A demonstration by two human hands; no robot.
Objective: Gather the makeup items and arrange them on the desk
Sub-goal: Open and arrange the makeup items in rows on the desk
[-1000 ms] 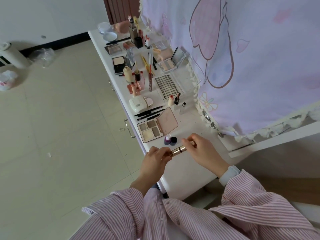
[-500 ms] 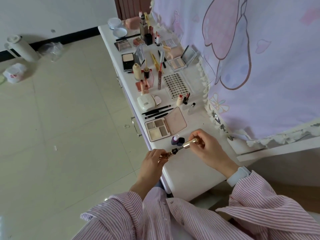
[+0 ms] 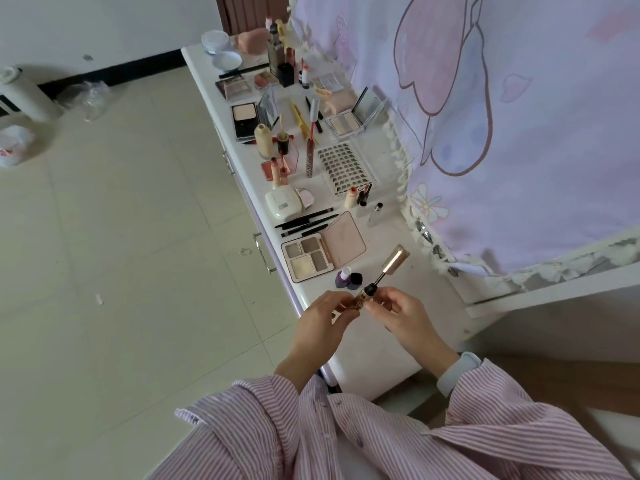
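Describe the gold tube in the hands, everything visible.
The gold tube is a slim cosmetic tube, shiny and metallic-looking, partly pulled open: its brownish patterned body sits between the fingers, and a thin dark wand runs from its dark neck up to the gold cap, which sticks out free, tilted up and to the right. The left hand grips the body's lower end; the right hand pinches it near the neck. It is held above the near end of the white desk, not touching it. Any label is unreadable.

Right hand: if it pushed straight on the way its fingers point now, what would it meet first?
The right hand points toward the left hand, so it would first press further onto the gold mascara tube both hold. Beyond that is the left hand's fingers; depth there is unclear.
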